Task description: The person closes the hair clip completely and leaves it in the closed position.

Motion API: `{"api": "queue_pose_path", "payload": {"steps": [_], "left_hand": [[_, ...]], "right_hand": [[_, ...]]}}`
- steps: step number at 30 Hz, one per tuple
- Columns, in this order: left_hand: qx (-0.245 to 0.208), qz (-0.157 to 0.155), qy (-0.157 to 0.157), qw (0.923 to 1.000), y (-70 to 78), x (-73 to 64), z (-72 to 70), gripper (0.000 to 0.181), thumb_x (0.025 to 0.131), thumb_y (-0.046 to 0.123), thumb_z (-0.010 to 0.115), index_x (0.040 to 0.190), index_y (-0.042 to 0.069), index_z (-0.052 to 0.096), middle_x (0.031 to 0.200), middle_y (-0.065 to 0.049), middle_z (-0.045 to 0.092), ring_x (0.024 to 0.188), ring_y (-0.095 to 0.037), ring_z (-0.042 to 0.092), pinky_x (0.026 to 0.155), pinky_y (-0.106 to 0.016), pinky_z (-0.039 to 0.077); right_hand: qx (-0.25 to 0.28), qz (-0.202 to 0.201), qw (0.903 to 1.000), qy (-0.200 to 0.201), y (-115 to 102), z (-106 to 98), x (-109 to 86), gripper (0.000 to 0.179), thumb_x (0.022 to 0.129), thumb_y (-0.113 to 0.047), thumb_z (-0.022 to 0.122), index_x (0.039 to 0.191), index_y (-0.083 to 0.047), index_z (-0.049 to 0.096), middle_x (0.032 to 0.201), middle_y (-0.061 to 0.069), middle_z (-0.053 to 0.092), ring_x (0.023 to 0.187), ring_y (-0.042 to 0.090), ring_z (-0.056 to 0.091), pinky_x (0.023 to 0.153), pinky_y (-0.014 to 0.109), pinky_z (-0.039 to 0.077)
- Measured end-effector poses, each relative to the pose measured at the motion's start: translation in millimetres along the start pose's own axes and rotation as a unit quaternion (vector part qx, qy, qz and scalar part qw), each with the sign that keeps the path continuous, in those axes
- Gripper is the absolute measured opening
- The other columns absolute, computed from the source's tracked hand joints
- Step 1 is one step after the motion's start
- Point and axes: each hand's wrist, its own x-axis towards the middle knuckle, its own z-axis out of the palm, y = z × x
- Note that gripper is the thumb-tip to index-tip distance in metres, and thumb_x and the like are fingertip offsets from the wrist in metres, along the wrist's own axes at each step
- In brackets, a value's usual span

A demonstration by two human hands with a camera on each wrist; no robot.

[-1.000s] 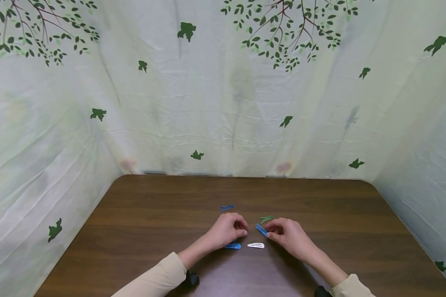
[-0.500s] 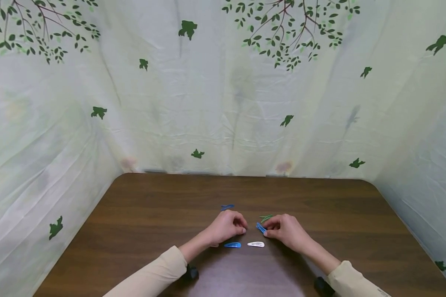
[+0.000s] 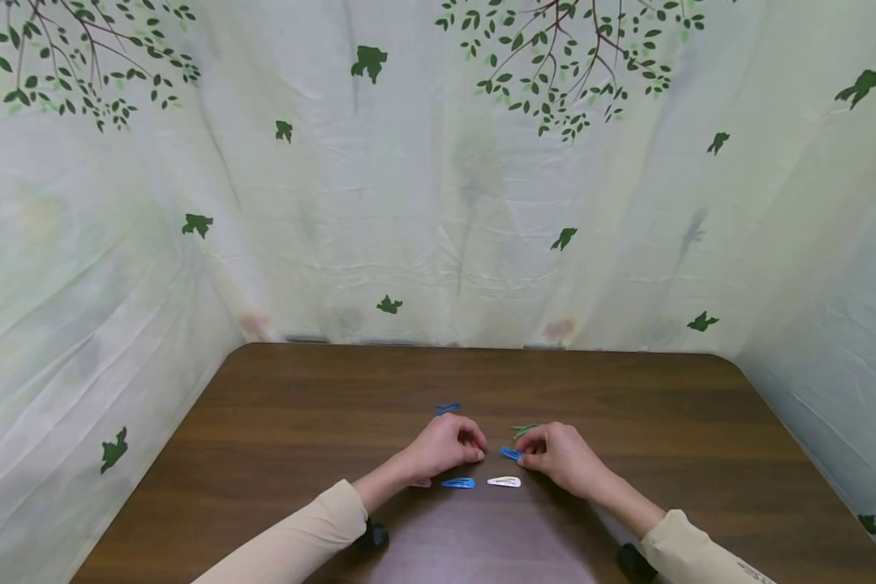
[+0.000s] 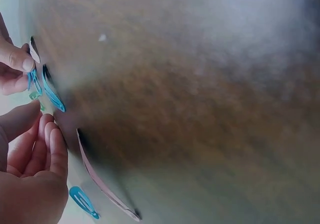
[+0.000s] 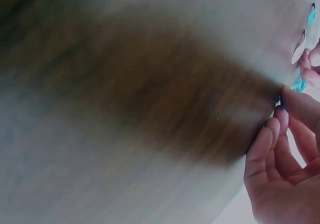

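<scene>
My right hand (image 3: 565, 458) pinches a blue snap hair clip (image 3: 509, 453) between thumb and fingertips, and the clip points toward the other hand. My left hand (image 3: 445, 446) is opposite, fingers loosely curled, thumb close to the fingertips, with nothing visible between them. In front of the hands lie a blue snap clip (image 3: 458, 483) and a white snap clip (image 3: 504, 482). A pink snap clip (image 4: 102, 184) lies by the left hand, partly hidden under the wrist in the head view. Behind the hands are another blue clip (image 3: 448, 407) and a green clip (image 3: 522, 430), spread into forked shapes.
The brown wooden table (image 3: 299, 389) has rounded far corners. A pale curtain (image 3: 438, 203) with printed leaves and birds hangs behind it and along both sides. A dark wrist strap (image 3: 633, 560) shows below the right sleeve, another below the left.
The blue clip in the right hand has turned from a steep slant to nearly level. My left hand has shifted slightly up and away, uncovering the front blue clip and part of the pink one.
</scene>
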Motion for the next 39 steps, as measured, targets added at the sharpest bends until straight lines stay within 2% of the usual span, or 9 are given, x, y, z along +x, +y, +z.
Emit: {"api": "queue_pose_path", "payload": {"steps": [8, 17, 29, 39], "left_hand": [[-0.009, 0.001, 0.0, 1.0, -1.7, -1.1, -0.2, 0.009, 0.08, 0.002, 0.076, 0.087, 0.007, 0.074, 0.072, 0.006, 0.066, 0.066, -0.004, 0.059, 0.065, -0.021, 0.049], [-0.023, -0.01, -0.004, 0.9997, -2.3, -2.5, -0.4, 0.008, 0.083, 0.005, 0.075, 0.09, 0.009, 0.075, 0.075, 0.008, 0.066, 0.069, -0.005, 0.061, 0.068, -0.022, 0.05], [-0.043, -0.015, -0.007, 0.9989, -1.8, -6.1, -4.0, 0.01, 0.083, 0.005, 0.075, 0.092, 0.008, 0.074, 0.079, 0.004, 0.068, 0.073, -0.009, 0.063, 0.069, -0.023, 0.05], [-0.045, -0.01, 0.003, 0.9989, -4.1, -9.1, -5.2, 0.01, 0.083, 0.006, 0.075, 0.092, 0.008, 0.074, 0.079, 0.006, 0.067, 0.074, -0.009, 0.062, 0.069, -0.023, 0.05]], "right_hand": [[-0.016, 0.001, 0.9999, -0.003, -5.0, 0.9, -1.9, 0.009, 0.085, -0.009, 0.076, 0.083, -0.017, 0.072, 0.071, -0.013, 0.061, 0.065, 0.003, 0.054, 0.06, 0.024, 0.045], [-0.04, -0.018, 0.999, -0.009, -3.3, -2.8, -2.7, 0.011, 0.086, -0.009, 0.074, 0.083, -0.019, 0.072, 0.075, -0.014, 0.063, 0.069, 0.001, 0.055, 0.063, 0.025, 0.046], [0.008, -0.002, 0.9999, 0.01, -1.1, -4.0, -6.1, 0.012, 0.088, -0.004, 0.071, 0.091, -0.015, 0.074, 0.083, -0.01, 0.065, 0.075, 0.004, 0.059, 0.068, 0.025, 0.05], [0.031, 0.015, 0.9981, 0.051, -3.7, -4.4, -11.1, 0.017, 0.087, -0.004, 0.072, 0.094, -0.02, 0.076, 0.094, -0.008, 0.068, 0.079, 0.006, 0.061, 0.068, 0.025, 0.05]]}}
